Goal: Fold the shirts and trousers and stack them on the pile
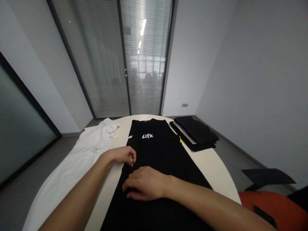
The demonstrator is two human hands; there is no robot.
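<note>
A black garment (158, 154) with white lettering near its far end lies spread lengthwise over the table. At its left edge my left hand (125, 155) is closed on the fabric, with a small yellow bit showing at the fingers. My right hand (146, 184) rests palm down on the black garment, just nearer and to the right, its fingers slightly curved and apart. Another yellow bit shows at the garment's right edge.
A white garment (69, 166) lies along the left side and hangs over the table's edge. Folded dark clothes (197, 130) are stacked at the far right of the pale round table (216, 166). An orange chair (271, 208) stands at the right.
</note>
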